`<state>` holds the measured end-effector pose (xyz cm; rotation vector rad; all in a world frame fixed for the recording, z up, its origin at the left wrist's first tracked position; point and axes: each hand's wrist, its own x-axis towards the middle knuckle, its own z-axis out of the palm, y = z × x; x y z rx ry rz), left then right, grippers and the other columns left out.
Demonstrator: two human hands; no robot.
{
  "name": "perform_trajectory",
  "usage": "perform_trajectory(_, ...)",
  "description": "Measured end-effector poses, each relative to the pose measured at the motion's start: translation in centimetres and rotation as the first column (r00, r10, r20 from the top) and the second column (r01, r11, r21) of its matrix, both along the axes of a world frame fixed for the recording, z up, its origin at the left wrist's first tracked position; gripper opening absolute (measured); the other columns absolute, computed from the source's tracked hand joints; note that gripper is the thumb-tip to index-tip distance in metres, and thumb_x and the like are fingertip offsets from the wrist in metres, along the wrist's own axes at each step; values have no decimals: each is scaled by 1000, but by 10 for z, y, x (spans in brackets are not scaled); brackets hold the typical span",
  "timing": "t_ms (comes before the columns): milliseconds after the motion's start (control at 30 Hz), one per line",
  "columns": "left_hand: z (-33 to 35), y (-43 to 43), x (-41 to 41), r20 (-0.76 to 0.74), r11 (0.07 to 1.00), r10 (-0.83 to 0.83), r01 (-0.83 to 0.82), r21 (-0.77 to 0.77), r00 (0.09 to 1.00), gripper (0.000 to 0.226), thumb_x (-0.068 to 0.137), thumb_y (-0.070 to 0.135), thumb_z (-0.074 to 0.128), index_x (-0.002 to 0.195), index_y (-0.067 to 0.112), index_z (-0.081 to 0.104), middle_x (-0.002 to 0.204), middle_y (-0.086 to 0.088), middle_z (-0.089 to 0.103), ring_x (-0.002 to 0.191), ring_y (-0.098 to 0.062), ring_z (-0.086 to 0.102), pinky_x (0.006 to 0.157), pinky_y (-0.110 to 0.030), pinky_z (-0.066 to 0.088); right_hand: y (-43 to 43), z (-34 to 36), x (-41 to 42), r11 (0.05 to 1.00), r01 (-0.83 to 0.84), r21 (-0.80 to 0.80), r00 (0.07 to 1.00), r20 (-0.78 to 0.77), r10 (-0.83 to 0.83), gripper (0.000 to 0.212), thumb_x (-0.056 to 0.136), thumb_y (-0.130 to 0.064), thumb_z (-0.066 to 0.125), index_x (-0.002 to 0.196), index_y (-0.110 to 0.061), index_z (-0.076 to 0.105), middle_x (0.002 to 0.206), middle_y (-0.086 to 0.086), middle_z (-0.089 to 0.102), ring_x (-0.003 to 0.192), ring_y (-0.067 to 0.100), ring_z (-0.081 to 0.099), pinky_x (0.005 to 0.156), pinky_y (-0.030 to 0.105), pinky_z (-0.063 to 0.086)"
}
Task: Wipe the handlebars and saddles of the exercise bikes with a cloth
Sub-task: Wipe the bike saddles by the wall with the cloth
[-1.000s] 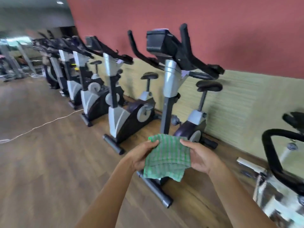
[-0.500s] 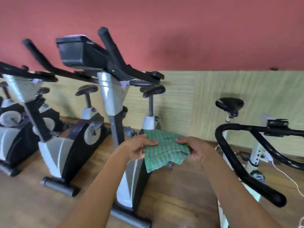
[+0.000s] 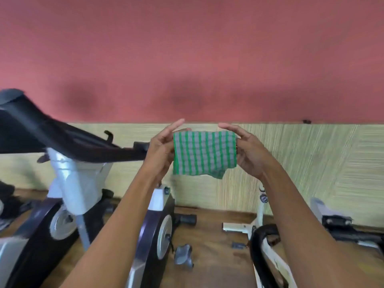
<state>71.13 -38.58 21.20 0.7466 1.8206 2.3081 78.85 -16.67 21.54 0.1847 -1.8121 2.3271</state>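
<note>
Green-checked cloth [image 3: 204, 153] hangs stretched between both raised hands: the left hand [image 3: 161, 149] pinches its left edge, the right hand [image 3: 250, 152] its right, upper fingers straight. Below the arms lie a wood floor [image 3: 209, 242], a loose pedal [image 3: 183, 254], a dark bike [image 3: 68, 179] with handlebars [image 3: 99, 151] left and a white bike [image 3: 268, 246] right. Behind stands a straw-panelled wall [image 3: 311, 163], red above. A round sticker on the white bike is too blurred to read.

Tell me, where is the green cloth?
The green cloth is mid-picture, stretched between the left hand and right hand, before the wall.
</note>
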Motion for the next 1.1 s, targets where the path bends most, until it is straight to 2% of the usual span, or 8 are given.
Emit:
perform_trajectory(100, 20, 30, -41, -41, 1000, -1, 1, 0, 999, 32, 97, 1, 53, 103, 20, 78, 92, -7, 73, 90, -32, 58, 82, -51, 50, 24, 25, -30, 983, 107, 149, 994, -51, -101, 25, 101, -2, 50, 106, -14, 71, 89, 0, 73, 79, 15, 65, 72, 33, 56)
perform_trajectory(200, 35, 56, -85, -76, 999, -27, 28, 15, 997, 27, 95, -2, 54, 99, 13, 77, 87, -5, 73, 75, -20, 61, 64, -31, 51, 51, 47, -59, 946, 169, 277, 982, -129, -138, 25, 95, 5, 56, 104, -12, 72, 99, 7, 76, 88, 20, 69, 81, 37, 58)
perform_trajectory(367, 49, 98, -155, -54, 991, -127, 129, 38, 990, 24, 96, -6, 48, 103, 5, 69, 65, 6, 69, 47, -2, 53, 42, -15, 42, 88, 71, -120, 862, 303, 406, 950, -203, -238, 21, 89, 3, 67, 99, -14, 72, 96, 8, 78, 87, 20, 74, 79, 36, 61)
perform_trajectory(600, 48, 161, -261, 29, 950, -310, 307, 62, 950, 25, 101, 1, 44, 96, 10, 67, 49, 10, 57, 41, -1, 50, 43, -16, 45, 126, 58, -219, 857, 395, 331, 918, -174, -356, 26, 102, -14, 52, 115, -28, 71, 99, 2, 75, 86, 17, 68, 79, 36, 58)
perform_trajectory(733, 49, 186, -306, 24, 942, -334, 334, 27, 942, 43, 101, 8, 46, 72, 19, 74, 53, 8, 56, 48, -6, 55, 54, -24, 54, 146, 52, -260, 915, 350, 199, 936, -103, -336, 24, 103, -15, 51, 115, -17, 71, 82, -1, 67, 76, 14, 59, 66, 26, 52)
perform_trajectory(833, 48, 201, -341, 71, 948, -316, 312, 62, 946, 26, 97, 17, 53, 88, 21, 77, 82, -4, 59, 78, -22, 56, 79, -44, 54, 161, 50, -287, 951, 297, 84, 950, -120, -287, 25, 100, -8, 51, 109, -13, 74, 80, 3, 61, 69, 13, 52, 65, 26, 50)
perform_trajectory(933, 54, 216, -370, 96, 936, -350, 343, 82, 932, 16, 88, 25, 64, 97, 20, 76, 89, -8, 49, 90, -25, 43, 94, -65, 42, 178, 52, -313, 971, 239, 11, 961, -143, -235, 25, 98, -3, 50, 113, -5, 70, 90, 6, 67, 80, 17, 58, 78, 34, 53)
perform_trajectory(1100, 58, 253, -416, 97, 928, -366, 356, 112, 925, 9, 88, 21, 64, 86, 19, 73, 82, -3, 54, 75, -19, 50, 83, -48, 50, 208, 47, -365, 980, 135, -147, 973, -167, -160, 29, 97, -16, 42, 110, -6, 66, 94, 6, 65, 84, 19, 56, 77, 36, 47)
